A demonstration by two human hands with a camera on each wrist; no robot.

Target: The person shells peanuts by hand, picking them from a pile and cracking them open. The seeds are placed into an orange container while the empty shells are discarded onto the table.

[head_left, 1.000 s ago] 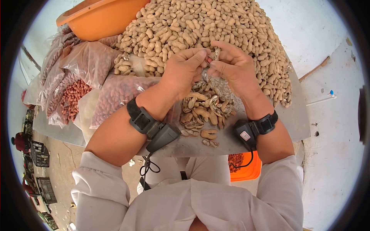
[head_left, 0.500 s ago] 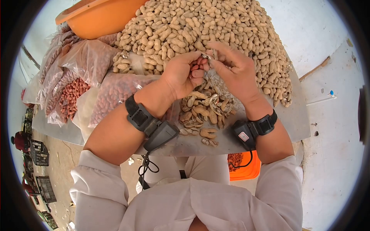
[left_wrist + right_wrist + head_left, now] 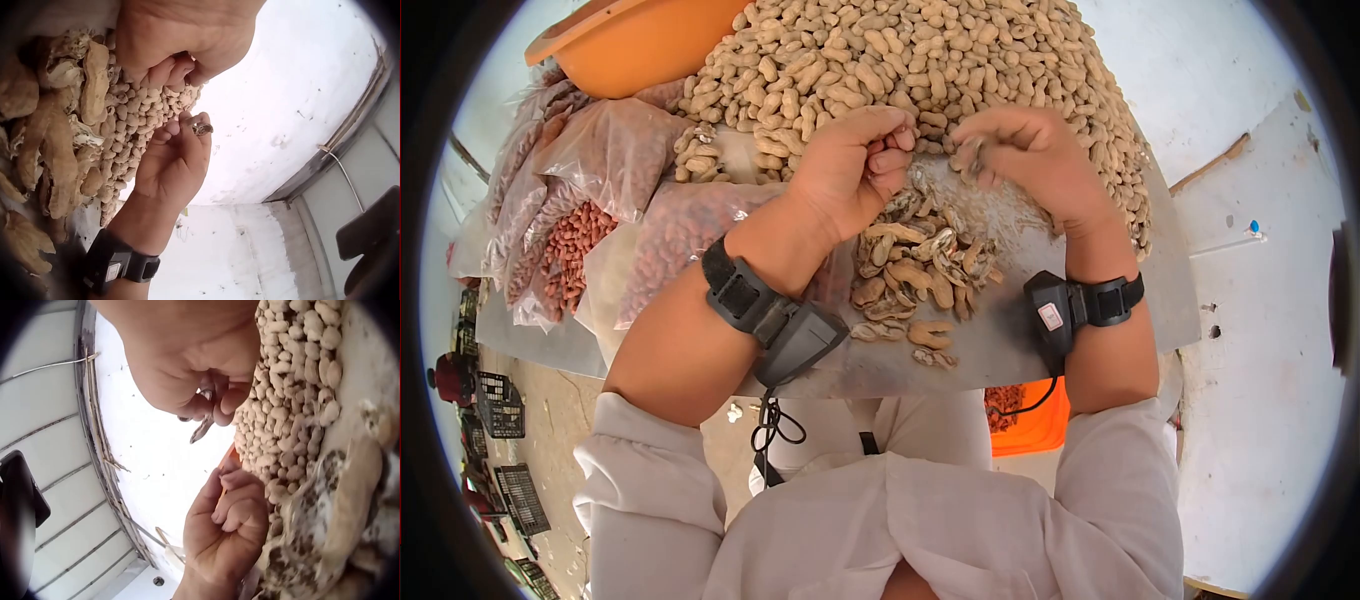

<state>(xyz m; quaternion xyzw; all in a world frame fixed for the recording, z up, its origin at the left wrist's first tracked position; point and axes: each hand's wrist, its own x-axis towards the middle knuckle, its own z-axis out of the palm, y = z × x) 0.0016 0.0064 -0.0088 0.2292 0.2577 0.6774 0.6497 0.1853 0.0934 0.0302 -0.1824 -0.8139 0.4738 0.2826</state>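
In the head view my left hand [image 3: 840, 180] is raised at the near edge of the unshelled peanut heap [image 3: 920, 60], its fingers curled over kernels that are now mostly hidden. Across a small gap, my right hand [image 3: 1045, 165] pinches a piece of peanut shell [image 3: 201, 430], clearest in the right wrist view. The left wrist view shows that shell [image 3: 201, 129] at the right hand's [image 3: 178, 162] fingertips. Below and between both hands, empty broken shells [image 3: 920, 265] lie piled on the grey tabletop [image 3: 1000, 345].
Plastic bags of red kernels [image 3: 650, 245] stand left, one open with loose kernels [image 3: 578, 250]. An orange basin [image 3: 640, 50] is at the back left. Under the table's front edge sits an orange container [image 3: 1040, 420]. A white wall [image 3: 1240, 330] is at the right.
My hands, which met over a pod, have drawn apart. The left went left and its fingers closed over the red kernels seen earlier; the right moved right with a shell piece.
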